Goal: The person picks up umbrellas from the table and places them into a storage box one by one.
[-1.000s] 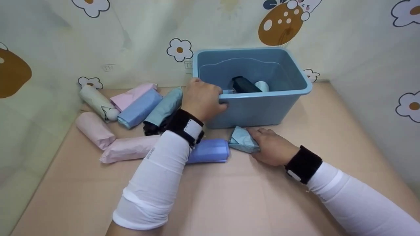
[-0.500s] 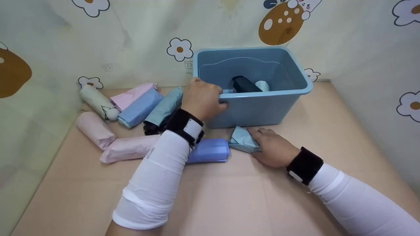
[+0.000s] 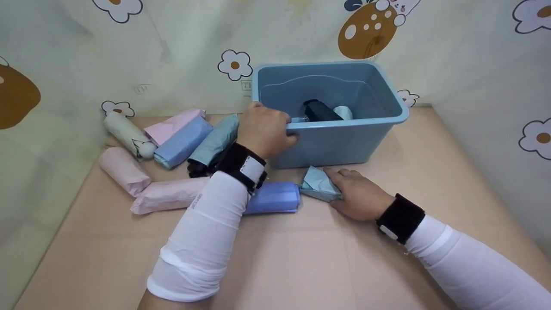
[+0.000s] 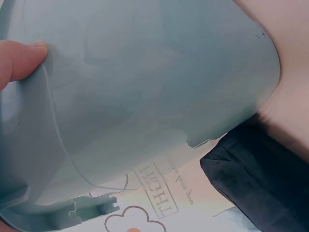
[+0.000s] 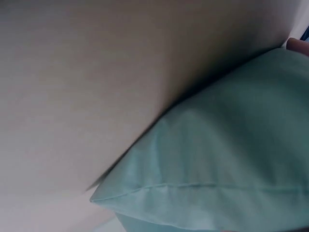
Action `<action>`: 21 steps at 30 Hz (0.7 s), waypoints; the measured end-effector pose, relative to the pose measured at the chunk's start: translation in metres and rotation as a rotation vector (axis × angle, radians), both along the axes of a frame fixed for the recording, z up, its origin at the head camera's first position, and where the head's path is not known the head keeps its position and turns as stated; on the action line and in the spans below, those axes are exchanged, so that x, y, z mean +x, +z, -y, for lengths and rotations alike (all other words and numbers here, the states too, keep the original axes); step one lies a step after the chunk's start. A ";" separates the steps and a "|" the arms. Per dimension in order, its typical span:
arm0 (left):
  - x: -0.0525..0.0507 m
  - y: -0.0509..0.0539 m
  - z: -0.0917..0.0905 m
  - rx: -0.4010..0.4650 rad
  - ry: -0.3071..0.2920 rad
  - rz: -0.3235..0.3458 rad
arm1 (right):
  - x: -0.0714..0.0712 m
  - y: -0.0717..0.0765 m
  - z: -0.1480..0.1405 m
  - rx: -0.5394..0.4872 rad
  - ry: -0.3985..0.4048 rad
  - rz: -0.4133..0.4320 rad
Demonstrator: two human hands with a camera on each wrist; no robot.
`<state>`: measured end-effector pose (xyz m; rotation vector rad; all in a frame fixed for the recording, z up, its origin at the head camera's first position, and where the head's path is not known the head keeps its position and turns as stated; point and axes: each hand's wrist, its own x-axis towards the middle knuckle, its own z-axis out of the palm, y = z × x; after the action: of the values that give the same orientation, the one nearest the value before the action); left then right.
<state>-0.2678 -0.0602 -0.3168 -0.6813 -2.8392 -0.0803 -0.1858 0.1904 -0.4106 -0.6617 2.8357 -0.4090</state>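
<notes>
My left hand (image 3: 264,131) grips the near-left corner of a blue plastic bin (image 3: 331,144), fingers over the rim. In the left wrist view the thumb (image 4: 24,59) presses on the bin's wall. My right hand (image 3: 359,193) holds a teal folded umbrella (image 3: 319,183) lying on the table just in front of the bin. Close up in the right wrist view, the teal umbrella's seamed fabric (image 5: 212,154) fills the lower right, with a fingertip at its far edge. Inside the bin lie a black folded umbrella (image 3: 320,111) and a pale aqua roll (image 3: 343,113).
Left of the bin lie several wrapped rolls: pale green (image 3: 127,133), pink (image 3: 174,125), blue (image 3: 183,144), teal with a black end (image 3: 217,140), and two pale pink, one (image 3: 125,170) at the far left. A violet-blue bundle (image 3: 273,198) sits partly under my left forearm. Patterned cloth walls surround the table.
</notes>
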 end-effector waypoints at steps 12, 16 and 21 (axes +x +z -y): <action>-0.001 -0.002 0.001 0.018 -0.012 -0.036 | 0.002 0.002 0.000 -0.012 0.003 -0.013; -0.001 -0.001 0.001 0.016 -0.007 -0.019 | 0.002 0.002 0.000 -0.023 -0.003 -0.017; -0.001 -0.001 0.001 0.020 -0.006 -0.011 | 0.000 0.003 -0.001 -0.040 -0.023 -0.021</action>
<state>-0.2684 -0.0611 -0.3181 -0.6833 -2.8223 -0.1058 -0.1854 0.1916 -0.4077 -0.6450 2.8647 -0.4660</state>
